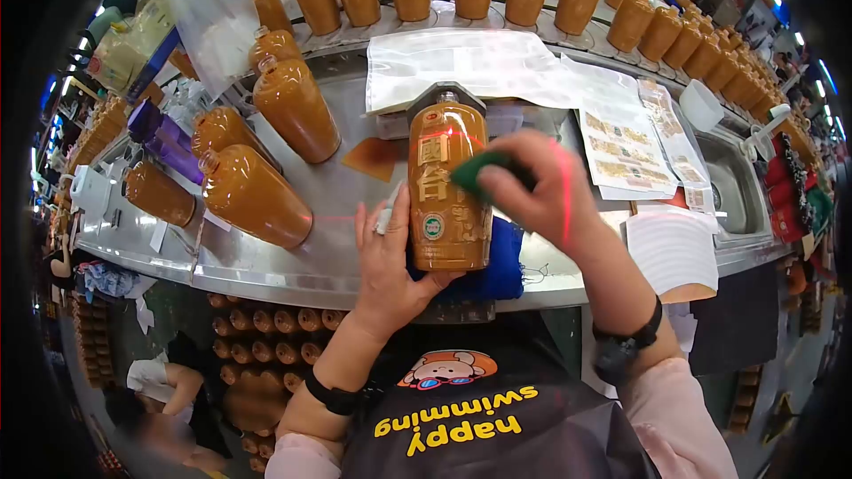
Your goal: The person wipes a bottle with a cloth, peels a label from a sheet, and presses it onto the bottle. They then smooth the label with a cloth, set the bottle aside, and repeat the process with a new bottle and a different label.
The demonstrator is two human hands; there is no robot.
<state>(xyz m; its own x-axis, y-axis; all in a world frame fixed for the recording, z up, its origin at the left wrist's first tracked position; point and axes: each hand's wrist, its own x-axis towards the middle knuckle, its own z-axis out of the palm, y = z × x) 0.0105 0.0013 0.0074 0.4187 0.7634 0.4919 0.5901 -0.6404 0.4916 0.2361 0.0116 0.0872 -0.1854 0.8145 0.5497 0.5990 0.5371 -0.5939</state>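
Note:
A glossy brown bottle [451, 213] with gold characters and a small green-and-white round emblem lies tilted in front of me, its neck end in a dark angular holder [419, 106]. My left hand [388, 268] cups its lower left side, thumb under the base; one finger wears a white wrap [384, 219]. In my right hand [540, 184] a dark green pad [479, 172] is pinched, its edge at the bottle's right side beside the characters. Red light lines cross the bottle and my right hand. Blue cloth [506, 268] is bunched beneath the bottle's right side.
Several brown bottles [297, 111] stand at left by a purple flask [164, 137]. More ride a curved conveyor [444, 11] at the back. Sheets of gold decals [624, 146] lie at right, before a metal sink [738, 191]. A person [164, 390] is at lower left.

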